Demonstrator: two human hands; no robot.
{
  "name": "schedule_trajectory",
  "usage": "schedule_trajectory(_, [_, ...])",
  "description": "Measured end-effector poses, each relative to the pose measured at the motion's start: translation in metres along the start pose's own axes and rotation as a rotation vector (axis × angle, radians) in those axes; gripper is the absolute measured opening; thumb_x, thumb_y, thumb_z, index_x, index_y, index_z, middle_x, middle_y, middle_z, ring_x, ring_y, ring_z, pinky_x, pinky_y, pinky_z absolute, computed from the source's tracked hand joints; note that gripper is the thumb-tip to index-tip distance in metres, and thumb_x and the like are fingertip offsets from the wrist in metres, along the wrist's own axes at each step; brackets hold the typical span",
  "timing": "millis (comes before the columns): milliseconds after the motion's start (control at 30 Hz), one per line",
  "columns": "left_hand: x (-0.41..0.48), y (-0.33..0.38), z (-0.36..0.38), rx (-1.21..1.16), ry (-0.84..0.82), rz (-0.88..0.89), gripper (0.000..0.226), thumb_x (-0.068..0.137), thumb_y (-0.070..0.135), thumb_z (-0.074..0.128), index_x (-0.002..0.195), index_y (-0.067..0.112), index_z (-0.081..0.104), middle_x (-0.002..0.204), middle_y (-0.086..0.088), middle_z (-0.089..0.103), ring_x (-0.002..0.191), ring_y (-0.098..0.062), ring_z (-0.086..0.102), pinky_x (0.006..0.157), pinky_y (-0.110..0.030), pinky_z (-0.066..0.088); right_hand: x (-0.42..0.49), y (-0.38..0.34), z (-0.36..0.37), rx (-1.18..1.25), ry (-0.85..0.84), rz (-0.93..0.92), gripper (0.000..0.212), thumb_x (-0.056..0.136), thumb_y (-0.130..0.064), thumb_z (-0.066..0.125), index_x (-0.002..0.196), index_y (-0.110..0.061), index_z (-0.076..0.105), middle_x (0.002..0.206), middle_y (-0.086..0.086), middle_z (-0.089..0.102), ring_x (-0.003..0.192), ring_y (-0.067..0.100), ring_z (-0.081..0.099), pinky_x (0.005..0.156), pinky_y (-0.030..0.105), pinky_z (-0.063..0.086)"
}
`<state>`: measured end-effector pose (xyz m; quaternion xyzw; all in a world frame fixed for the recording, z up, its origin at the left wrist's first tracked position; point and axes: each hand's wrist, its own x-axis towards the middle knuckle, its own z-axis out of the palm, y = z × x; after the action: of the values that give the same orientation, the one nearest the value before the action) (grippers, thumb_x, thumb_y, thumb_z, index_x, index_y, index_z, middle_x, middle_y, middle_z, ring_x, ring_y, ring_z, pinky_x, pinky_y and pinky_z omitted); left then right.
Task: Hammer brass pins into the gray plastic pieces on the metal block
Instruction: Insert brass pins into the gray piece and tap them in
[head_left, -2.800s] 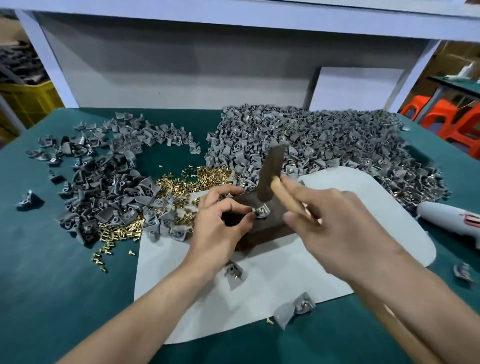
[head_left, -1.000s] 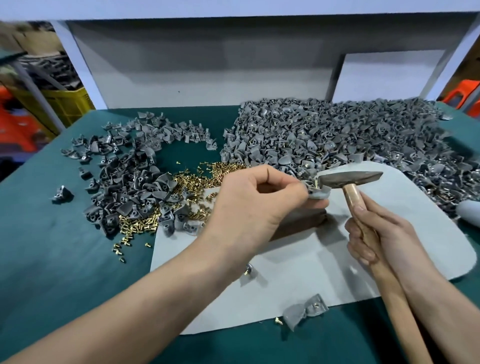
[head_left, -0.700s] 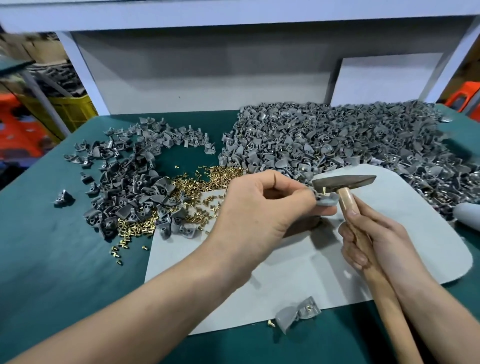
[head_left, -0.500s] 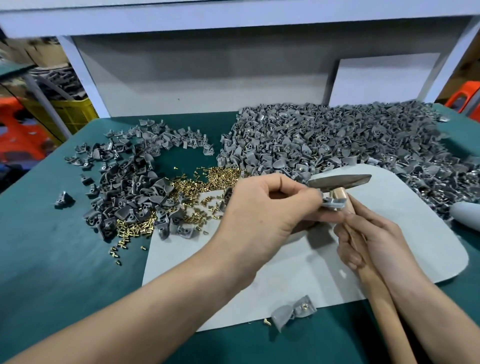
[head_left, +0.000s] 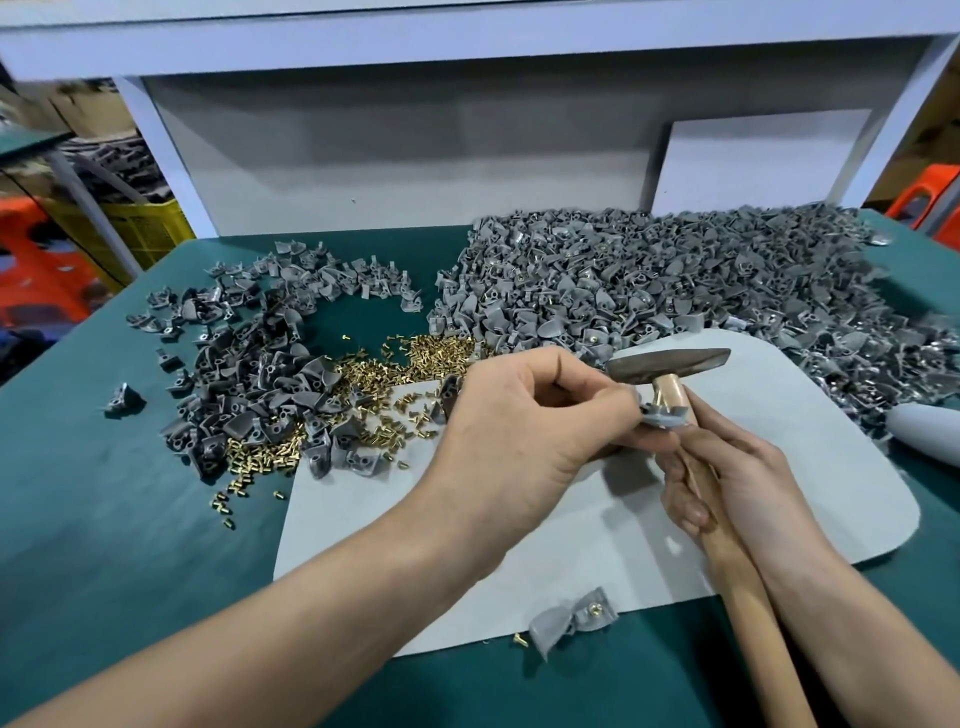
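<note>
Pinching the gray plastic piece between thumb and fingertips, the left hand holds it in the air just under the head of the hammer, touching or nearly touching the wooden handle. The right hand is curled round that handle close below the head.

The main risk, as I judge it, is to the fingers: they sit right beside the spot a blow would land on, so a tap given before they draw back could catch them. The piece is also not seated yet. The metal block is hidden behind the left hand, and if the piece goes down tilted the brass pin could bend, go in crooked or drop out onto the white mat. A pin only loosely placed may tip with any jolt.

The piece itself is small and pale gray, thin-walled, with a curved flap — most of it is covered by the fingertips. What seems to be the pin stands up from it, short and shiny, like the loose pins heaped farther back on the green table.
</note>
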<state>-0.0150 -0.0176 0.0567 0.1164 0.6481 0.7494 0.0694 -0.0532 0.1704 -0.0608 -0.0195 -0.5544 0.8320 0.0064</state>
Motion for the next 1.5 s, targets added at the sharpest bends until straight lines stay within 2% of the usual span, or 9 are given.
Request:
schedule_trajectory(333, [0.038, -0.001, -0.004, 0.199, 0.084, 0.093, 0.006, 0.086, 0.005, 0.067, 0.086, -0.001, 0.066, 0.079, -0.007, 0.076, 0.079, -0.013, 0.073, 0.069, -0.014, 0.055, -0.006, -0.01, 0.01, -0.03, 0.039, 0.041, 0.019, 0.086, -0.011, 0.058, 0.1, -0.014, 0.071, 0.056, 0.008, 0.044, 0.03, 0.014, 0.031, 0.034, 0.016, 0.03])
schedule_trajectory(533, [0.176, -0.024, -0.085, 1.23, 0.058, -0.008, 0.072, 0.096, 0.043, 0.05, 0.154, 0.029, 0.009, 0.161, -0.004, 0.011, 0.145, -0.03, 0.023, 0.116, -0.06, 0.017, -0.013, -0.015, 0.016, -0.001, 0.092, 0.087, 0.019, 0.085, -0.01, 0.059, 0.102, -0.011, 0.069, 0.055, 0.009, 0.046, 0.028, 0.014, 0.032, 0.034, 0.016, 0.031])
schedule_trajectory(700, [0.189, -0.074, -0.227, 1.53, 0.201, -0.544, 0.055, 0.104, 0.03, 0.036, 0.153, 0.033, 0.012, 0.157, -0.019, 0.021, 0.14, -0.046, 0.026, 0.114, -0.066, 0.015, -0.014, -0.017, 0.018, -0.048, 0.097, 0.076, 0.018, 0.09, -0.007, 0.055, 0.103, -0.01, 0.067, 0.056, 0.01, 0.046, 0.028, 0.015, 0.033, 0.033, 0.018, 0.029])
schedule_trajectory(800, [0.182, -0.081, -0.262, 1.572, 0.295, -0.468, 0.036, 0.099, 0.019, 0.048, 0.134, 0.013, 0.051, 0.131, -0.022, 0.05, 0.115, -0.041, 0.053, 0.098, -0.052, 0.048, -0.013, -0.018, 0.019, -0.102, 0.094, 0.057, 0.015, 0.091, -0.006, 0.054, 0.099, -0.009, 0.067, 0.056, 0.011, 0.047, 0.028, 0.016, 0.034, 0.032, 0.018, 0.03])
schedule_trajectory(967, [0.165, -0.067, -0.252, 1.682, 0.357, -0.283, 0.017, 0.091, -0.002, 0.057, 0.105, -0.002, 0.065, 0.098, -0.02, 0.065, 0.087, -0.033, 0.064, 0.078, -0.044, 0.058, -0.013, -0.017, 0.021, -0.237, 0.135, 0.064, 0.018, 0.09, 0.003, 0.052, 0.098, -0.006, 0.065, 0.054, 0.011, 0.05, 0.031, 0.019, 0.039, 0.033, 0.021, 0.032])
schedule_trajectory(1133, [0.153, -0.045, -0.233, 1.6, 0.387, -0.181, 0.016, 0.095, 0.02, 0.059, 0.102, 0.01, 0.069, 0.084, -0.005, 0.065, 0.065, -0.016, 0.058, 0.052, -0.029, 0.047, -0.011, -0.014, 0.017, -0.718, 0.346, -0.04, 0.019, 0.084, -0.002, 0.056, 0.086, -0.017, 0.067, 0.056, 0.003, 0.066, 0.047, 0.02, 0.059, 0.051, 0.03, 0.049])
schedule_trajectory(1233, [0.144, -0.027, -0.2, 1.238, 0.303, -0.054, 0.022, 0.094, 0.024, 0.061, 0.111, 0.011, 0.066, 0.097, -0.005, 0.069, 0.072, -0.015, 0.065, 0.069, -0.026, 0.055, -0.013, -0.015, 0.011, -1.108, 0.456, -0.16, 0.021, 0.082, -0.014, 0.066, 0.101, -0.019, 0.073, 0.087, 0.007, 0.069, 0.074, 0.022, 0.061, 0.075, 0.027, 0.043])
schedule_trajectory(1400, [0.091, -0.007, -0.132, 0.602, -0.192, -0.173, 0.011, 0.083, 0.008, 0.068, 0.091, 0.014, 0.071, 0.082, -0.001, 0.075, 0.077, -0.014, 0.072, 0.069, -0.02, 0.058, -0.01, -0.02, 0.006, -1.146, 0.479, -0.217, 0.019, 0.083, -0.013, 0.067, 0.101, -0.016, 0.072, 0.099, 0.001, 0.054, 0.068, -0.004, 0.049, 0.068, 0.016, 0.029])
schedule_trajectory(1500, [0.07, -0.02, -0.108, 0.747, -0.296, -0.212, 0.013, 0.086, 0.008, 0.068, 0.094, 0.016, 0.075, 0.084, 0.0, 0.076, 0.07, -0.007, 0.069, 0.066, -0.015, 0.055, -0.011, -0.019, 0.005, -1.136, 0.463, -0.195, 0.018, 0.084, -0.011, 0.066, 0.1, -0.019, 0.07, 0.098, -0.001, 0.054, 0.07, 0.001, 0.051, 0.069, 0.02, 0.03])
